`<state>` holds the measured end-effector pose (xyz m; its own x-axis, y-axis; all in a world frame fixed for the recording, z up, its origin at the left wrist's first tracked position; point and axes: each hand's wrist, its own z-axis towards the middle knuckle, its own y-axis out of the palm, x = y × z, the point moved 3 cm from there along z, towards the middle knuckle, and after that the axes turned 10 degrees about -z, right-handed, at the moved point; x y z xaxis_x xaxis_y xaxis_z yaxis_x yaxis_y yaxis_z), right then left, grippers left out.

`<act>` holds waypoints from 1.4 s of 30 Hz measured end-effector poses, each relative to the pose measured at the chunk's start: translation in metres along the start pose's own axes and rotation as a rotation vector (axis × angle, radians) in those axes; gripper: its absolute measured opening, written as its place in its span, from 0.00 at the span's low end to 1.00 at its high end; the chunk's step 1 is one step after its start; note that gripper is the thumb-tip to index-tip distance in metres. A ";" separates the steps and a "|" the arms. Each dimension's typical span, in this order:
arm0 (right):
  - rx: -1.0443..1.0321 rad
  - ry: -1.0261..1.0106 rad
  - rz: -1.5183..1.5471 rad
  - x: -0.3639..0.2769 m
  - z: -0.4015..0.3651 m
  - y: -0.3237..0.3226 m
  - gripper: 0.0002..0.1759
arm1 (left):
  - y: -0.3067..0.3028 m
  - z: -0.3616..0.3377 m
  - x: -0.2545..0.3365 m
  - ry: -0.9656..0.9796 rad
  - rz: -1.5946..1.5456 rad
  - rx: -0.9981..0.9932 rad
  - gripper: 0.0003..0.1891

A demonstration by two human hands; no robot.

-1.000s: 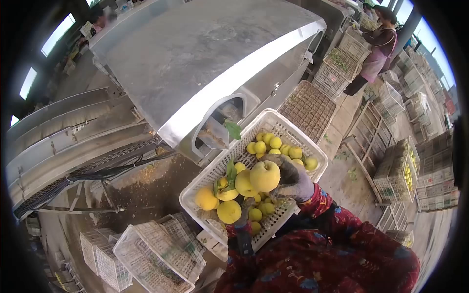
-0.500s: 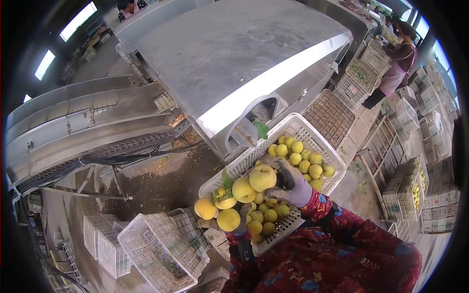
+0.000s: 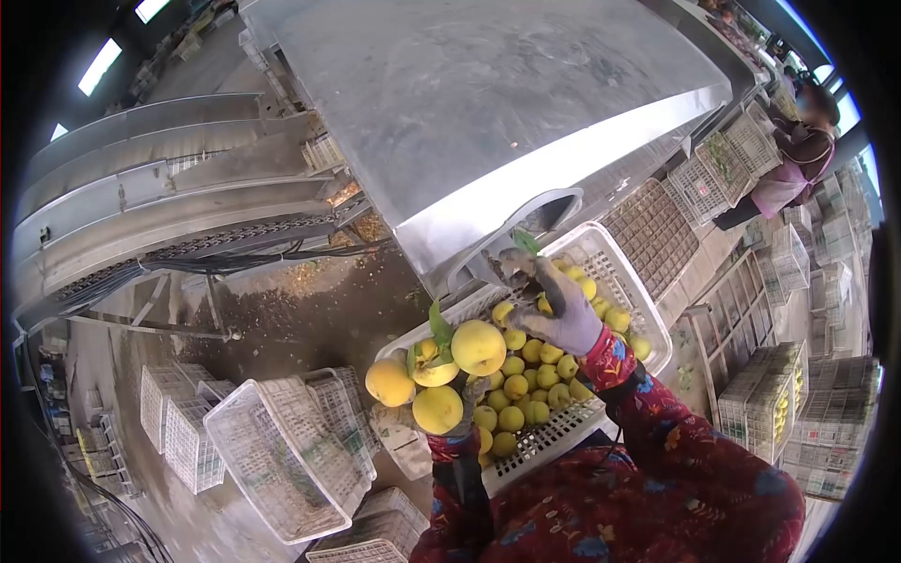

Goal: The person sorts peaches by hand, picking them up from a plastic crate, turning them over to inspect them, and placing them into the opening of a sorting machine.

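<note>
My left hand (image 3: pixel 466 405), in a dirty glove, is closed around a bunch of large yellow peaches (image 3: pixel 437 409), one with green leaves (image 3: pixel 440 327) on it. The peaches hide much of its palm. My right hand (image 3: pixel 556 310), in a grey-purple glove with darkened fingers, reaches over the crate with thumb and fingers apart and no fruit visible in its grasp. Its fingertips are near a metal loop (image 3: pixel 460 274) on the machine and a green leaf (image 3: pixel 526 241). Below both hands, a white plastic crate (image 3: pixel 648 305) holds many smaller yellow fruits (image 3: pixel 532 382).
A large metal machine top (image 3: pixel 488 103) stands ahead, with a metal conveyor (image 3: pixel 141 202) to the left. White crates (image 3: pixel 282 460) lie at lower left. More crates (image 3: pixel 765 399) are stacked at right, where a person (image 3: pixel 798 155) stands beside crates.
My right hand has let go of a large peach and moved up toward the metal loop. My left hand still holds its peaches. The view has shifted slightly.
</note>
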<state>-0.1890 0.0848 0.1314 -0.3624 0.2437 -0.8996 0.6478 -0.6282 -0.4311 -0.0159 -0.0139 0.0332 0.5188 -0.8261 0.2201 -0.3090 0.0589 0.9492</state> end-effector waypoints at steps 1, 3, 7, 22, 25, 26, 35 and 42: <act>-0.079 -0.078 0.030 -0.002 -0.015 0.007 0.42 | -0.001 0.000 -0.002 0.006 -0.009 0.005 0.38; -0.124 -0.125 0.007 -0.002 -0.032 0.016 0.41 | -0.003 0.002 -0.006 0.014 -0.023 0.012 0.38; -0.036 -0.120 -0.113 0.005 -0.029 0.014 0.39 | -0.004 0.010 -0.012 0.023 -0.054 0.004 0.39; 0.320 0.026 -0.537 0.029 0.038 0.016 0.35 | -0.033 0.046 -0.006 0.157 -0.085 0.075 0.48; 0.170 0.054 -0.776 0.064 0.079 0.033 0.33 | -0.008 0.043 -0.003 0.173 -0.017 -0.001 0.48; 0.188 0.020 -0.751 0.062 0.082 0.033 0.33 | -0.006 0.041 -0.002 0.176 -0.014 -0.006 0.48; -0.131 -0.319 -0.296 0.003 0.006 0.013 0.38 | -0.011 0.040 -0.012 0.080 0.000 0.036 0.50; 0.109 -0.103 -0.336 0.021 0.013 0.005 0.34 | -0.014 0.039 -0.009 -0.004 0.118 -0.011 0.52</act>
<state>-0.2019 0.0774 0.1115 -0.6122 0.3775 -0.6947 0.4080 -0.6018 -0.6866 -0.0472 -0.0295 0.0087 0.4759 -0.8155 0.3293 -0.3587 0.1619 0.9193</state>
